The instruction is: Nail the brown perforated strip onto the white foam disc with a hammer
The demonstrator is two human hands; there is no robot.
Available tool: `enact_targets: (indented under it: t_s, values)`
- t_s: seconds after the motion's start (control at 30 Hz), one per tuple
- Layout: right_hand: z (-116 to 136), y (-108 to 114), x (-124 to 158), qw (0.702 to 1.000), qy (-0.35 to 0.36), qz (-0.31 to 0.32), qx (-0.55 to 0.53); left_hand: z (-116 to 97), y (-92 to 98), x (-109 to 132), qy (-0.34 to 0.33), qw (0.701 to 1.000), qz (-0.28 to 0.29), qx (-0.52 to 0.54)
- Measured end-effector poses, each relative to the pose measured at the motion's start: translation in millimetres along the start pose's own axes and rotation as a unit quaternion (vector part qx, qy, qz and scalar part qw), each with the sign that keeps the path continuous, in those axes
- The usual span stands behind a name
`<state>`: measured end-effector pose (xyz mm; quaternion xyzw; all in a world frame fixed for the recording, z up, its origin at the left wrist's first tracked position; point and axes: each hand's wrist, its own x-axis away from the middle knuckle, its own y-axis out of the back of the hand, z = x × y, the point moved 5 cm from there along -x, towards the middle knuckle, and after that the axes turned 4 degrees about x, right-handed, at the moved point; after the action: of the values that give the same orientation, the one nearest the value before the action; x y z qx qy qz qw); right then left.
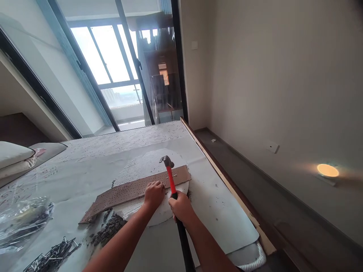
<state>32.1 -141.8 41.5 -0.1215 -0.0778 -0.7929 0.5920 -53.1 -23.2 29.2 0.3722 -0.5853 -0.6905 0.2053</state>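
My right hand [181, 207] is wrapped round the red and black handle of a hammer [171, 177], whose steel head hangs just above a long brown perforated strip [124, 192]. The strip lies across a round white foam disc [154, 168] on the paper-covered table [85, 166]. My left hand [154, 193] rests on the strip with fingers curled at its far edge, pinching something too small to make out, just left of the hammer.
A heap of dark nails [53, 257] lies at the near left, with dark crumbs [109, 228] beside it and a clear plastic bag [22, 219] further left. The table's right edge [224, 177] drops to the floor. Cushions [14, 156] sit far left.
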Motion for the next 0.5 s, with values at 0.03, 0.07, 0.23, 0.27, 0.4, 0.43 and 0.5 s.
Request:
enact_targets:
  t_s: [0.03, 0.07, 0.23, 0.27, 0.4, 0.43, 0.5]
  values:
    - [-2.7, -0.2, -0.4, 1.0, -0.013, -0.002, -0.012, 0.1, -0.3, 0.6, 0.0, 1.0, 0.001, 0.003]
    - [-6.5, -0.6, -1.5, 0.999, -0.033, -0.003, -0.025, 0.3, -0.5, 1.1, 0.0, 1.0, 0.001, 0.005]
    - [-17.1, -3.7, -7.0, 0.997, -0.049, -0.001, -0.06, -0.3, 0.9, -1.4, 0.002, 1.0, 0.018, 0.018]
    - [-15.8, -4.1, -6.4, 0.998, -0.031, -0.001, -0.063, -0.5, 2.6, -2.2, 0.004, 0.999, 0.029, 0.025]
    - [-14.2, -7.1, 3.8, 0.996, -0.001, 0.033, -0.084, 10.6, 24.1, 7.0, 0.027, 0.995, 0.035, 0.085]
    - [-15.0, -7.6, 7.3, 0.995, -0.001, 0.045, -0.093, 18.5, 32.7, 14.8, 0.035, 0.994, 0.019, 0.102]
    - [-18.2, -6.9, 13.7, 0.992, -0.009, 0.06, -0.114, 42.8, 49.4, 40.0, 0.057, 0.989, -0.018, 0.135]
